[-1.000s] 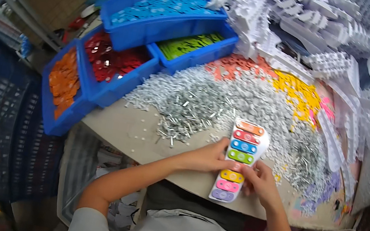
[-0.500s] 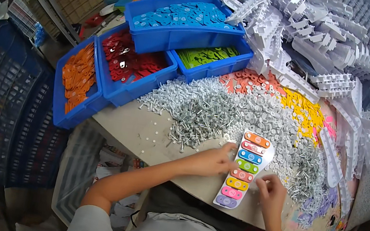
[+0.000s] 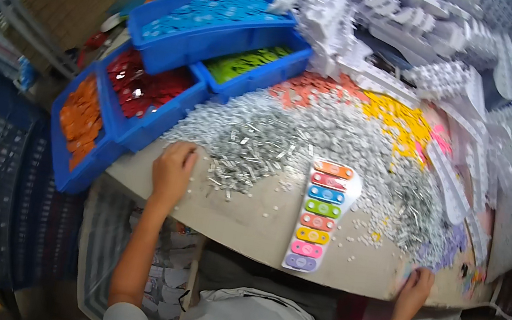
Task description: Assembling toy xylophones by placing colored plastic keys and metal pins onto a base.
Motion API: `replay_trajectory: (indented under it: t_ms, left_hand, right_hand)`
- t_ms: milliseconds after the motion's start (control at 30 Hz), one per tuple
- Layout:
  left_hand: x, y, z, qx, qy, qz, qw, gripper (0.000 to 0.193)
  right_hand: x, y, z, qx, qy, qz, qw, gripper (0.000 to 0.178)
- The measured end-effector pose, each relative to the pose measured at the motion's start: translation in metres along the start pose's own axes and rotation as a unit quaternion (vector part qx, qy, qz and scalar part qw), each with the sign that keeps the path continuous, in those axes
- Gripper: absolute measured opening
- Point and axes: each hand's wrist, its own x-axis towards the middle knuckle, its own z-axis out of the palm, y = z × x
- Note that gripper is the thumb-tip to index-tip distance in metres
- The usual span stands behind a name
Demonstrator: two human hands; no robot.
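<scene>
A toy xylophone, a white tapered base with a row of coloured bars, lies untouched on the table between my hands. Round white pieces sit on the ends of its upper bars. My left hand is at the left edge of the heap of small white pins, its fingers drawn together. What they hold, if anything, is hidden. Far to the right, my right hand is at the table's front edge, below the purple bars. Its fingers are curled closed, and their contents cannot be made out.
Blue bins hold orange bars, red bars, green bars and blue bars. Silver pins, white washers, coral bars and yellow bars lie heaped. White bases pile up behind.
Both hands have left the xylophone. My left hand has moved left to the white pins, my right hand right to the table's front edge. The whole view has shifted slightly.
</scene>
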Motion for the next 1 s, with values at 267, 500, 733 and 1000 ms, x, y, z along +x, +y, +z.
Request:
replay_trajectory:
  t_ms: [267,500,733,1000]
  left_hand:
    - [-0.007,0.003,-0.006,0.006,0.004,-0.103,0.995,0.012]
    - [-0.008,-0.007,-0.002,0.009,0.037,-0.015,0.999,0.012]
    - [-0.002,-0.002,-0.003,0.039,0.023,-0.016,0.999,0.015]
    - [0.006,-0.015,0.016,0.076,0.053,0.012,0.996,0.018]
  right_hand:
    - [0.017,-0.006,-0.001,0.065,-0.011,0.020,0.998,0.007]
    - [0.015,-0.001,-0.007,0.019,-0.034,-0.018,0.999,0.007]
    - [0.023,-0.021,-0.006,-0.038,-0.060,-0.055,0.996,0.010]
    - [0.025,-0.043,0.000,-0.078,-0.018,-0.075,0.994,0.011]
